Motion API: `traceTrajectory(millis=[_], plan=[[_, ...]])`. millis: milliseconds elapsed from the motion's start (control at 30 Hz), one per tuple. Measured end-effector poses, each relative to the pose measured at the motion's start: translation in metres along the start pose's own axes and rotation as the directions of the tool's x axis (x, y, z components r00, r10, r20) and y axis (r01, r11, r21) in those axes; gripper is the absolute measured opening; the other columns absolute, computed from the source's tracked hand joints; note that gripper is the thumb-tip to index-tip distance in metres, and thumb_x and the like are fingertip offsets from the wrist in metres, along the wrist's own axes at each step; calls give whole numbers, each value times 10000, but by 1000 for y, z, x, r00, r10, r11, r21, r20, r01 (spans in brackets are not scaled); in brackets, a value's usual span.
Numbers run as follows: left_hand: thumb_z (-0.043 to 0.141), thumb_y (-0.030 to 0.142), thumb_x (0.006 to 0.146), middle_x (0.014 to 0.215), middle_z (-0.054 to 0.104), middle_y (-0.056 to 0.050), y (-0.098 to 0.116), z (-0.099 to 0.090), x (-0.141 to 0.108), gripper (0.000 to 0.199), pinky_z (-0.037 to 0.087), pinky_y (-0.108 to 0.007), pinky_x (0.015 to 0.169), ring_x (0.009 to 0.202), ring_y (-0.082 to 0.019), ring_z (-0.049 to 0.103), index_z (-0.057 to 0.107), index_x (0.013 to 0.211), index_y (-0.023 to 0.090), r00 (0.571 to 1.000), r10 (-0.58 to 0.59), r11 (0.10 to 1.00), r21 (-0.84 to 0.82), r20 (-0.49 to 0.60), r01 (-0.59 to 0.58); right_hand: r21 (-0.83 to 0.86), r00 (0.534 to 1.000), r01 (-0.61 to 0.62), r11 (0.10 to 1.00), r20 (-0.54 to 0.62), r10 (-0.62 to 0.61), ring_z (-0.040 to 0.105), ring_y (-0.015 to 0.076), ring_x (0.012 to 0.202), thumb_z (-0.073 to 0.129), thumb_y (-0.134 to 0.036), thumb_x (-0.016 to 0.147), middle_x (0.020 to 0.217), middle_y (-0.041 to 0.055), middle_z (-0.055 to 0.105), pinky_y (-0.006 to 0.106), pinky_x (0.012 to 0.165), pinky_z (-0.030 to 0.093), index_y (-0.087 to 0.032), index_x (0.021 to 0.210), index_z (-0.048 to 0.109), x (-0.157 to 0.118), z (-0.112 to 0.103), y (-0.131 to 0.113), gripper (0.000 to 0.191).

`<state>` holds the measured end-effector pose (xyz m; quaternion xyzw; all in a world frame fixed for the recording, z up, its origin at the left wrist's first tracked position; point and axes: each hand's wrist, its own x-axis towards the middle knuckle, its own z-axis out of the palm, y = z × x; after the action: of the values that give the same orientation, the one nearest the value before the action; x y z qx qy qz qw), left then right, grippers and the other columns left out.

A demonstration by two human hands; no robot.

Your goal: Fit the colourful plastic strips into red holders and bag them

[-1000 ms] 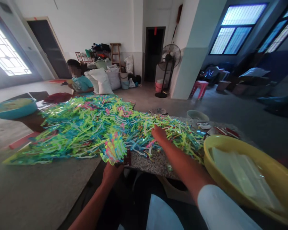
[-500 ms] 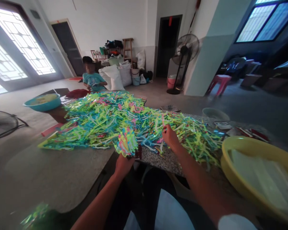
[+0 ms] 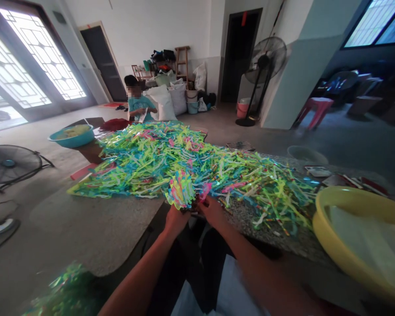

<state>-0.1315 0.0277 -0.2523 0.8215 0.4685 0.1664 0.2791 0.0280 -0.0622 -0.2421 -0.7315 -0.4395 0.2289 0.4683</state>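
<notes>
My left hand is closed around a bundle of colourful plastic strips, yellow, pink, blue and white, held upright at the table's near edge. Close beside it, my right hand pinches a pink strip by its lower end. The fingertips of both hands nearly meet, and whether they touch is hidden. A wide heap of similar loose strips, mostly green, yellow and blue, spreads over the table just beyond both hands.
A yellow basin with pale translucent sheets stands at the right. Far left is a blue basin near a floor fan. Another person sits behind the heap. A speckled stone tabletop lies under the strips.
My right hand has come left and down from the heap with a pink strip, to beside the bundle. My left hand keeps its hold. The view has shifted slightly.
</notes>
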Motion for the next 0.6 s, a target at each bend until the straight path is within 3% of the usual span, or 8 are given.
traceTrajectory(millis=[200, 300, 467, 600], plan=[[643, 208, 816, 1322, 660, -90, 7, -4, -1, 532, 499, -311, 968, 1238, -264, 605, 603, 1346, 228, 1000, -23, 1000, -20, 9, 23, -303, 996, 86, 949, 3, -89, 664, 200, 847, 577, -318, 941, 900, 43, 719, 272, 775, 466, -210, 1011, 663, -6, 1, -6, 155], [647, 211, 814, 1346, 647, -89, 8, -5, -2, 558, 491, -310, 988, 1257, -261, 596, 585, 1368, 230, 999, -31, 999, -35, 11, 31, -309, 994, 105, 945, 1, -110, 670, 216, 947, 567, -294, 940, 1007, 59, 726, 290, 842, 473, -214, 1074, 654, -8, 3, -8, 178], [642, 207, 810, 1312, 662, -95, 4, -1, -1, 505, 496, -309, 980, 1233, -259, 610, 622, 1315, 224, 1000, -11, 999, -50, 1, 11, -150, 999, 34, 988, -28, -39, 686, 209, 960, 586, -296, 920, 1051, 44, 734, 299, 861, 495, -219, 1136, 646, -8, 9, -2, 237], [652, 218, 806, 1318, 656, -106, 3, 0, 0, 529, 487, -314, 1002, 1252, -261, 597, 608, 1334, 208, 1000, -6, 999, -43, -10, 6, -311, 1000, 6, 950, 25, 2, 682, 228, 974, 579, -262, 917, 988, 80, 740, 299, 875, 476, -189, 1086, 713, -7, 10, 1, 228]])
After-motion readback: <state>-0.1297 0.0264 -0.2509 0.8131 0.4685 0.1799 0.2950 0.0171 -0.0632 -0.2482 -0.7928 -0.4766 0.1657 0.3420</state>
